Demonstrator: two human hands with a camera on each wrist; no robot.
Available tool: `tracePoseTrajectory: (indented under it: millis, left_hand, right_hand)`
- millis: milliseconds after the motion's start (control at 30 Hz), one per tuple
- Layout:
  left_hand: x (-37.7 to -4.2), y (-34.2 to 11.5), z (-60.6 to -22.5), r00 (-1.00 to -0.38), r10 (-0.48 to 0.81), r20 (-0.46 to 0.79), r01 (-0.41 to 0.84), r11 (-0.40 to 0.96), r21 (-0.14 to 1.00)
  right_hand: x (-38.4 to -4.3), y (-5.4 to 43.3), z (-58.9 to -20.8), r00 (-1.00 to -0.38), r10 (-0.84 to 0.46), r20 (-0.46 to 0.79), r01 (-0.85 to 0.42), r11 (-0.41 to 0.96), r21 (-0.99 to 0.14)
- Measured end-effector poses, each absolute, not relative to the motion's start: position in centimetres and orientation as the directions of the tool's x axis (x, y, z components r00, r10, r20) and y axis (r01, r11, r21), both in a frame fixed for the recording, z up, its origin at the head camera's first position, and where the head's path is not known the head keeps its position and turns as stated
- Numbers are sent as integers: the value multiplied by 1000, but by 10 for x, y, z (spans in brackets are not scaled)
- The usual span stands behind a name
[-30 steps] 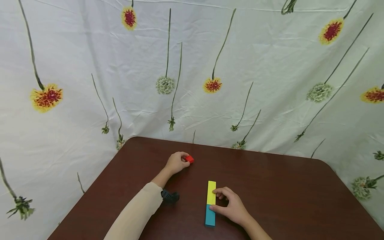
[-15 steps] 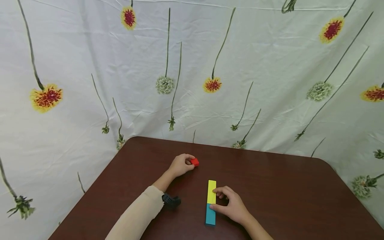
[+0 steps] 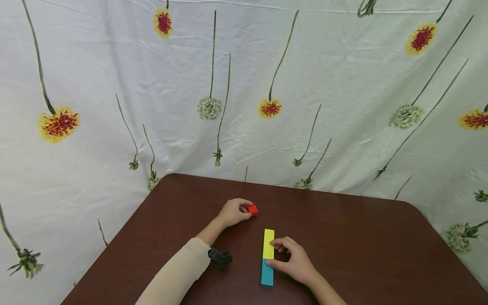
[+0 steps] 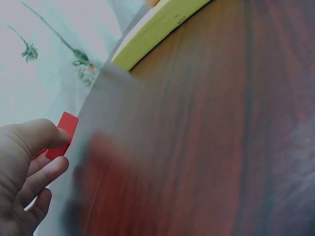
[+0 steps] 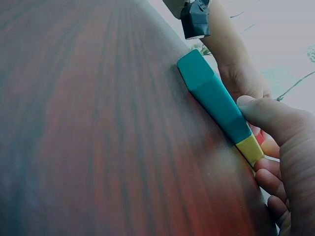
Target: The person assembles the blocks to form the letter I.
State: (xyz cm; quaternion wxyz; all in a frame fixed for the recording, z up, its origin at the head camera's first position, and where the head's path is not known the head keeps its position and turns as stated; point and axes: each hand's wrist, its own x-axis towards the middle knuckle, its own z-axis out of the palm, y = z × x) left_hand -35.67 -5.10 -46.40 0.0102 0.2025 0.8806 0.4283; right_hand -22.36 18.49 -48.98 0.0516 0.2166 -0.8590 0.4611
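My left hand [image 3: 233, 212] pinches a small red block [image 3: 253, 209] between thumb and fingers, up and left of two blocks laid end to end. Whether the red block touches the tabletop I cannot tell. Of those two, the yellow block [image 3: 268, 243] lies farther away and the teal-blue block [image 3: 267, 273] nearer, their ends touching. Beside them on the right is my right hand [image 3: 295, 262], its thumb touching the blue block and its index finger the yellow one. In the right wrist view, the thumb rests against the side of the blue block [image 5: 216, 96].
A dark reddish-brown table [image 3: 362, 245] with rounded corners carries the blocks. Behind it hangs a pale cloth [image 3: 171, 76] printed with flowers. A black wrist camera [image 3: 220, 258] is strapped below my left sleeve [image 3: 179, 267].
My left hand has moved to the right and slightly nearer with the red block, closing in on the yellow block. The right hand and the two joined blocks stay in place.
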Motion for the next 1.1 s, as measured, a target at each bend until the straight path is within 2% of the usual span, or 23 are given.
tracePoseTrajectory:
  millis: [1100]
  left_hand:
    - [-347, -24, -465, -864, 478, 159, 429, 535, 728]
  right_hand:
    - [-225, 184, -491, -904, -315, 287, -413, 482, -773]
